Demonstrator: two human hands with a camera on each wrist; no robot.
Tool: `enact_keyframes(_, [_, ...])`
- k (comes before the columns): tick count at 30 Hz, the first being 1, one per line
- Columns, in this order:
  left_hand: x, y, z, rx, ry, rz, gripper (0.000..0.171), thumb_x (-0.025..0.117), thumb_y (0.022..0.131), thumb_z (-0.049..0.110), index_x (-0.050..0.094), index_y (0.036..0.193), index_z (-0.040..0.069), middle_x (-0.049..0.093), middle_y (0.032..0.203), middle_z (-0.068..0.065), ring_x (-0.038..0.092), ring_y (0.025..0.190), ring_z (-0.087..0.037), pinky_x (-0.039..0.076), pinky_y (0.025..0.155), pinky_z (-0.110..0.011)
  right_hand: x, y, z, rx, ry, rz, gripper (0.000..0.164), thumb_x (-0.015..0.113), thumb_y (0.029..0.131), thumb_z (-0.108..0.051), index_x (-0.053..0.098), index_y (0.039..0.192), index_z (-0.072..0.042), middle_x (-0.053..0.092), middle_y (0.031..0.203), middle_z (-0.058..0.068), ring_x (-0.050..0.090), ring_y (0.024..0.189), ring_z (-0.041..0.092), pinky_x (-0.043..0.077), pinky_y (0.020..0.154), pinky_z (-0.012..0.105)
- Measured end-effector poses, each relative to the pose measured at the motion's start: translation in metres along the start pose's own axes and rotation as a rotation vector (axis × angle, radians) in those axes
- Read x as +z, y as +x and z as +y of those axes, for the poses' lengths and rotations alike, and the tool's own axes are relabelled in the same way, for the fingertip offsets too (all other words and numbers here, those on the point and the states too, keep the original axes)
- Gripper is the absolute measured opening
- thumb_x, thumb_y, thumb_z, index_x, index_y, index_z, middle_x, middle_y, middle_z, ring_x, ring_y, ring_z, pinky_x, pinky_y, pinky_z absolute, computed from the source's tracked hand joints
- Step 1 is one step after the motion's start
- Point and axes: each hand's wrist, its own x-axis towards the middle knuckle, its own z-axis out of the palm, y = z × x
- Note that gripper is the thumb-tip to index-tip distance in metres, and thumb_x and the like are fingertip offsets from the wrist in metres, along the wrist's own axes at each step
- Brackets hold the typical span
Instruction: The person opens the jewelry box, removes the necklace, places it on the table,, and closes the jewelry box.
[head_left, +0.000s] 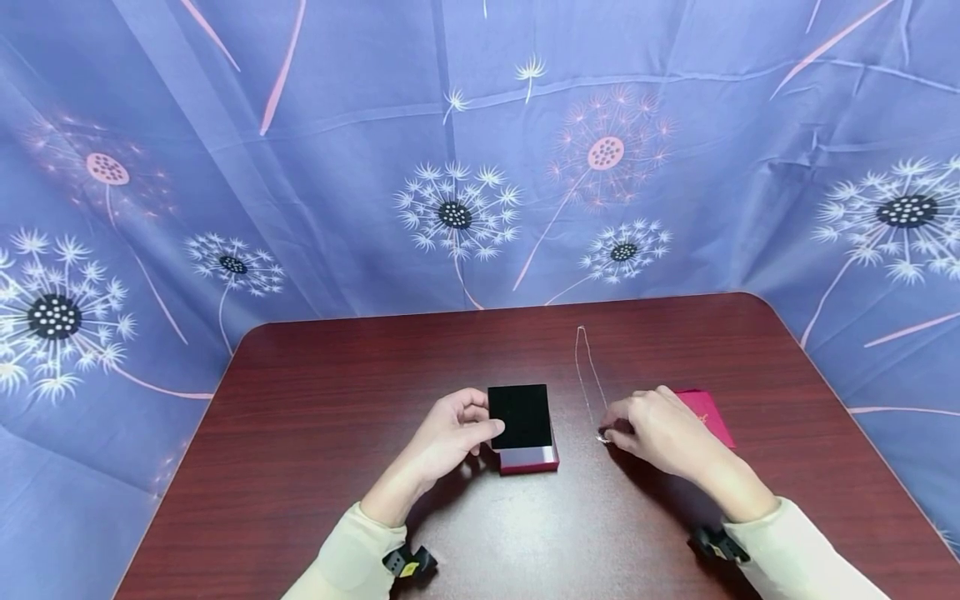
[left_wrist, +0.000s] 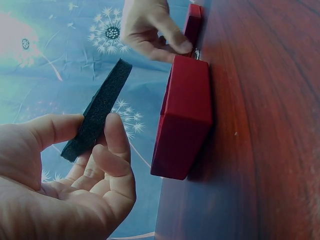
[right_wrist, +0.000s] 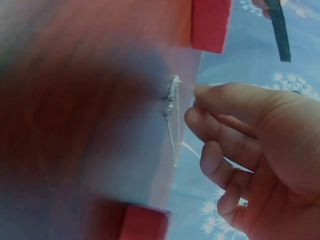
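Black foam, a flat square pad, is pinched between the thumb and fingers of your left hand, held above an open red box that stands around the middle of the table, between its left and right edges. The box's pale inside shows below the pad. To the right of the box lies a thin silver necklace, its chain stretched toward the table's far edge, its pendant at the end nearer you. Your right hand hovers beside the pendant; its fingers are loosely bent and grasp nothing, the tips just apart from the silver in the right wrist view. A red lid with a gold mark lies partly behind that hand, closer to the table's right edge. Beyond the far edge hangs a blue curtain printed with dandelions.
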Motion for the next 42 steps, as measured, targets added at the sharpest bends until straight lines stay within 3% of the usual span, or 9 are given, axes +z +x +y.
enact_keyframes(6, [0.000, 0.000, 0.000, -0.009, -0.008, 0.003, 0.028, 0.075, 0.094, 0.010, 0.061, 0.115, -0.001, 0.072, 0.094, -0.004, 0.061, 0.073, -0.017, 0.051, 0.065, -0.030, -0.006, 0.005, -0.005, 0.071, 0.156, 0.016, 0.012, 0.085, 0.089, -0.015, 0.080, 0.101, -0.017, 0.075, 0.091, -0.012, 0.071, 0.081, 0.010, 0.061, 0.075, 0.039])
enact_keyframes(12, [0.001, 0.000, 0.001, 0.001, -0.006, -0.002, 0.027, 0.075, 0.095, 0.010, 0.061, 0.115, -0.001, 0.072, 0.094, -0.004, 0.062, 0.073, -0.017, 0.052, 0.065, -0.029, -0.009, 0.012, -0.014, 0.119, 0.352, 0.017, 0.020, 0.081, 0.094, -0.012, 0.078, 0.113, -0.008, 0.073, 0.092, -0.012, 0.066, 0.080, 0.004, 0.060, 0.076, 0.033])
enact_keyframes(20, [0.003, 0.000, 0.004, 0.008, 0.005, -0.006, 0.024, 0.075, 0.095, 0.010, 0.060, 0.112, 0.001, 0.072, 0.092, -0.004, 0.063, 0.073, -0.020, 0.053, 0.066, -0.030, -0.009, 0.022, -0.031, 0.169, 0.568, 0.042, 0.025, 0.080, 0.096, -0.016, 0.074, 0.119, -0.009, 0.072, 0.088, -0.012, 0.067, 0.072, 0.007, 0.057, 0.068, 0.027])
enact_keyframes(25, [0.005, 0.001, 0.005, 0.013, -0.009, -0.008, 0.025, 0.075, 0.095, 0.009, 0.059, 0.112, 0.000, 0.072, 0.094, -0.005, 0.064, 0.075, -0.021, 0.054, 0.066, -0.029, -0.003, 0.028, -0.042, 0.260, 0.680, 0.042, 0.031, 0.079, 0.098, -0.023, 0.073, 0.125, -0.007, 0.075, 0.093, -0.005, 0.072, 0.080, 0.011, 0.057, 0.075, 0.029])
enact_keyframes(29, [0.006, 0.001, 0.005, 0.017, -0.016, -0.014, 0.024, 0.075, 0.095, 0.009, 0.058, 0.111, 0.000, 0.072, 0.093, -0.005, 0.065, 0.077, -0.021, 0.055, 0.067, -0.031, 0.002, 0.032, -0.048, 0.310, 0.788, 0.020, 0.037, 0.077, 0.099, -0.023, 0.070, 0.128, -0.002, 0.077, 0.095, 0.002, 0.075, 0.078, 0.022, 0.056, 0.084, 0.033])
enact_keyframes(34, [0.007, 0.001, 0.004, 0.017, -0.020, -0.020, 0.023, 0.075, 0.096, 0.008, 0.058, 0.109, 0.001, 0.073, 0.092, -0.005, 0.067, 0.079, -0.024, 0.057, 0.067, -0.031, 0.008, 0.036, -0.052, 0.340, 0.861, 0.010, 0.036, 0.076, 0.100, -0.022, 0.068, 0.127, 0.000, 0.076, 0.092, 0.003, 0.074, 0.076, 0.032, 0.055, 0.092, 0.034])
enact_keyframes(42, [0.008, 0.003, 0.002, 0.019, 0.008, -0.012, 0.025, 0.076, 0.096, 0.008, 0.059, 0.111, -0.002, 0.075, 0.098, -0.009, 0.070, 0.076, -0.027, 0.060, 0.068, -0.037, 0.011, 0.037, -0.054, 0.338, 0.868, 0.013, 0.023, 0.076, 0.100, -0.018, 0.070, 0.117, -0.004, 0.075, 0.086, 0.001, 0.073, 0.073, 0.033, 0.053, 0.088, 0.030])
